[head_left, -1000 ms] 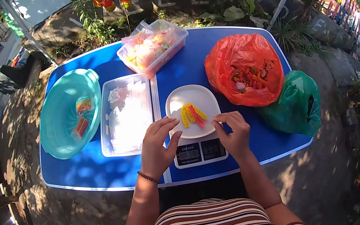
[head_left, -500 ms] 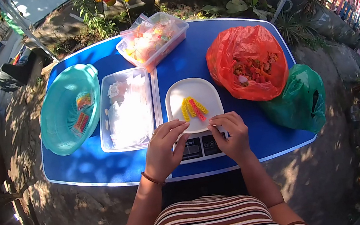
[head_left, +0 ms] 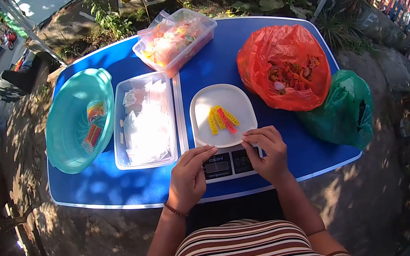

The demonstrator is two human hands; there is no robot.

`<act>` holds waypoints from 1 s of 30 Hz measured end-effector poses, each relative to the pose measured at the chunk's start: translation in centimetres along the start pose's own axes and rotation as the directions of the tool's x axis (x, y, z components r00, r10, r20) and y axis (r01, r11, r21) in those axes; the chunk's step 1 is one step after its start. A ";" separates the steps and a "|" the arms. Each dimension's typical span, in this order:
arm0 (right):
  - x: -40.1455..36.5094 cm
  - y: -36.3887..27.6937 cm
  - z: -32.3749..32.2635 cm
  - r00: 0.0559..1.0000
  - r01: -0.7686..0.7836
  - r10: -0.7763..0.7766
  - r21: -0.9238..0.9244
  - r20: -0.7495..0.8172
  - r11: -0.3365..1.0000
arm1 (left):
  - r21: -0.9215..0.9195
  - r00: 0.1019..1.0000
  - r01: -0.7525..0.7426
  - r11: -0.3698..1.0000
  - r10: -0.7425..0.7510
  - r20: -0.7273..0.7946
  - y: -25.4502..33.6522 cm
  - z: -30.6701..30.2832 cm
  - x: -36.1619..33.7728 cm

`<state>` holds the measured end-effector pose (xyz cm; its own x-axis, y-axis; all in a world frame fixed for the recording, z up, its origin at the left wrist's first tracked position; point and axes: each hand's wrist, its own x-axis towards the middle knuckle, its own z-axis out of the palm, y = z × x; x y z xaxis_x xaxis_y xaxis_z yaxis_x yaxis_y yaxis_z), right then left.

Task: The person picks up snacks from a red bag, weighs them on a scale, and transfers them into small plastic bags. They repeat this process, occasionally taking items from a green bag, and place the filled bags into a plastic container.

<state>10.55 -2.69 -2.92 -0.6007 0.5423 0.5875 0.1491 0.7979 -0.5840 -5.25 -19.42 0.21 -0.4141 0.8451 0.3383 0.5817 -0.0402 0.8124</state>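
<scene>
Several crinkled yellow strips and a pinkish-red one (head_left: 222,119) lie side by side, slightly fanned, on a white rounded-square plate (head_left: 219,94). The plate sits on a kitchen scale (head_left: 217,168) with a dark front panel. At the plate's front left edge are the fingertips of my left hand (head_left: 188,179), fingers stretched out and nothing seen in them. My right hand (head_left: 268,154) is at the front right edge, its fingers extended and the thumb apart below them. A beaded bracelet circles my left wrist.
Left of the scale stand a tub of white packets (head_left: 145,122) and a teal basket (head_left: 63,147) holding small colourful packs. A lidless box of wrapped pieces (head_left: 179,42) is behind. To the right, a red plastic bag (head_left: 261,74) stands beside a green bag (head_left: 347,108).
Both hands have drawn back a little towards me, from over the plate to its front edge. The strips now look flatter on the plate. The view has shifted slightly.
</scene>
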 end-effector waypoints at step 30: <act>3.6 -4.0 2.1 0.974 0.157 -0.164 0.054 0.158 0.986 | 0.066 0.981 -0.037 0.997 0.049 -0.187 -0.4 -2.4 0.8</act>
<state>6.18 -4.49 0.32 -0.7334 0.3558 0.5792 0.0101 0.8577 -0.5141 -7.49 -20.02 1.35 -0.5088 0.7273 0.4606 0.6416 -0.0364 0.7662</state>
